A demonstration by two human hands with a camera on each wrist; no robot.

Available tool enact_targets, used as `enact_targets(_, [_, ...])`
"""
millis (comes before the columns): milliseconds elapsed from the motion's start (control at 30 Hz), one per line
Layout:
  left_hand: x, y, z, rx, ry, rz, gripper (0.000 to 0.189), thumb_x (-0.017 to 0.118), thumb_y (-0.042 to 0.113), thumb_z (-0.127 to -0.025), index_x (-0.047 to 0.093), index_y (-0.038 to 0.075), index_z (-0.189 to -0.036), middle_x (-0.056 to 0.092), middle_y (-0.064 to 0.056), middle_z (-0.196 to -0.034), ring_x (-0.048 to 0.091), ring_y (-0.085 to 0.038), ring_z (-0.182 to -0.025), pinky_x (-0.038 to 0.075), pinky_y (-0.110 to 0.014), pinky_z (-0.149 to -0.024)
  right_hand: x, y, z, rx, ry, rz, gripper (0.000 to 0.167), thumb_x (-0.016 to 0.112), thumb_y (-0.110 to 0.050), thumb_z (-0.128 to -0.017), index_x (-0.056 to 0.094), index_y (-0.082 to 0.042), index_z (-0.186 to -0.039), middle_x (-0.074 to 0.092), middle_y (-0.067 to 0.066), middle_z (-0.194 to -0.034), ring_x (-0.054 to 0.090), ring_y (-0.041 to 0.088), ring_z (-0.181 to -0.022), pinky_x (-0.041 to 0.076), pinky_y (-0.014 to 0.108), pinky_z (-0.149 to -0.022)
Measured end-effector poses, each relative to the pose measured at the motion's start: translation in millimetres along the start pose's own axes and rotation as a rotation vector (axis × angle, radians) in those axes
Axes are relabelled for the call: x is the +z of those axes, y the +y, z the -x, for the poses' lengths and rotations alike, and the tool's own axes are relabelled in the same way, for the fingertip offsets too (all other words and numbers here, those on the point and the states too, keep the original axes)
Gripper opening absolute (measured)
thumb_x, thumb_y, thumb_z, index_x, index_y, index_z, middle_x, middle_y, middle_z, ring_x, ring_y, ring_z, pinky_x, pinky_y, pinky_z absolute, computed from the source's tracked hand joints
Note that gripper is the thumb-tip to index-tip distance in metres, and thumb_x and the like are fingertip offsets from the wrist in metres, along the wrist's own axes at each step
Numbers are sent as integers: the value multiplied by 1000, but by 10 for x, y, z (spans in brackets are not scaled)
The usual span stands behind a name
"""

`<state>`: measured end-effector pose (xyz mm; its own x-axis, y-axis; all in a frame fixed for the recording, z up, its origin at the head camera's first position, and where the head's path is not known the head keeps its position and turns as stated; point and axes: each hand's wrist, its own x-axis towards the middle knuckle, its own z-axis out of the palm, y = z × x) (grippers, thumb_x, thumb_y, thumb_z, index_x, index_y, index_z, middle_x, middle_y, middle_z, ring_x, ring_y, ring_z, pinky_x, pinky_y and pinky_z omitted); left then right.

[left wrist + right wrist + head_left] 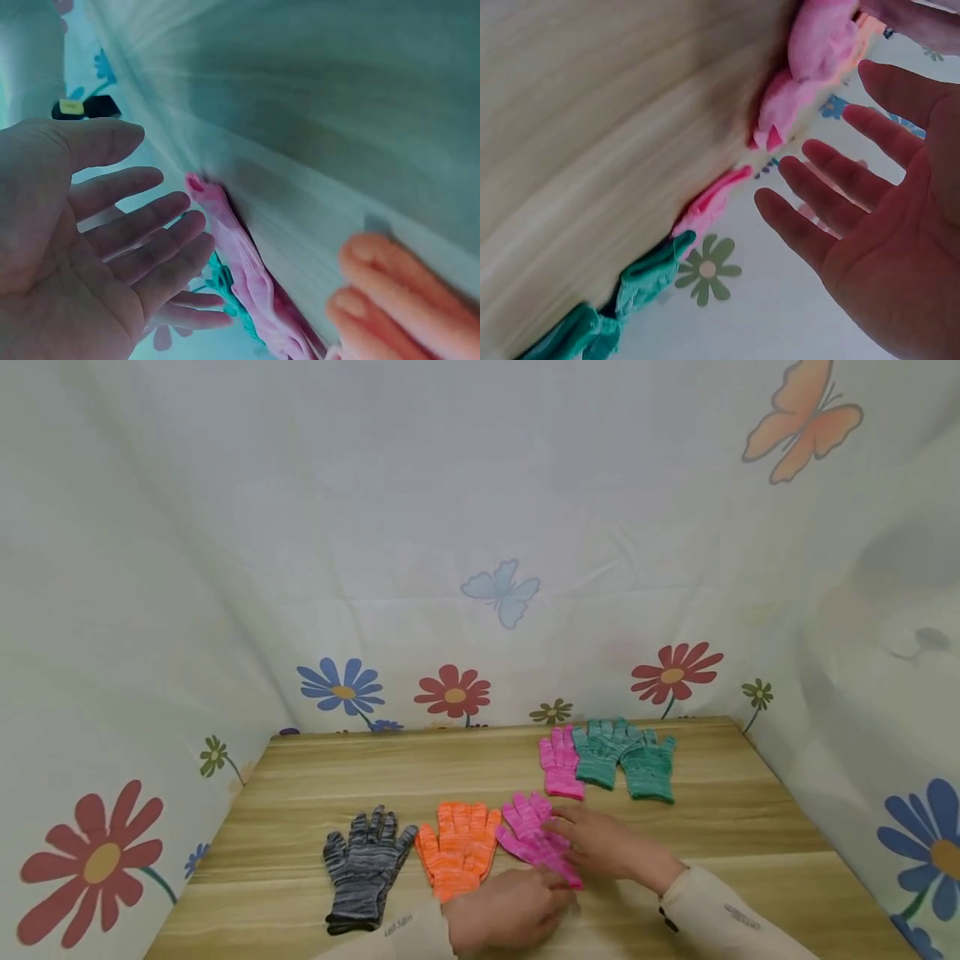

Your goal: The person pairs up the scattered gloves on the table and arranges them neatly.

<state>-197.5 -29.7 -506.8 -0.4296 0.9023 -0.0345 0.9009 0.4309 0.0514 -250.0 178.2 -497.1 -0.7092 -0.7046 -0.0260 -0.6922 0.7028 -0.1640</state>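
A pink knitted glove (534, 837) lies on the table at a slant, its finger ends pointing up and to the left. My right hand (600, 845) is over its right side, palm down in the head view. Near its cuff, my left hand (517, 906) overlaps the lower edge. In the left wrist view the left hand (112, 240) has its fingers extended and spread beside the pink glove (240, 262). The right hand (885, 187) likewise shows straight, separated fingers in the right wrist view, with the crumpled pink glove (810, 67) beyond the fingertips.
Orange gloves (459, 843) lie just left of the pink one, and dark grey gloves (366, 864) farther left. At the back right are another pink glove (562, 764) and two green gloves (649, 768). A flower-printed curtain (390, 568) surrounds the wooden table (315, 785).
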Motion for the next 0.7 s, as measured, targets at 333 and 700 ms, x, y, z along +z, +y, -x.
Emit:
enact_targets(333, [44, 70, 66, 4, -51, 42, 30, 54, 35, -101, 59, 26, -129, 60, 13, -132, 55, -2, -123, 49, -20, -96, 147, -5, -4, 18, -65, -16, 42, 57, -25, -99, 55, -22, -140, 53, 9, -144, 54, 29, -129, 49, 47, -101])
enact_targets(700, [69, 53, 107, -39, 12, 53, 35, 57, 32, -99, 59, 23, -133, 56, 9, -138, 51, -6, -129, 47, -23, -102, 95, -17, -54, 10, 50, -22, 40, 60, -27, -98, 58, -18, -136, 51, 11, -145, 50, 30, -133, 47, 49, -104])
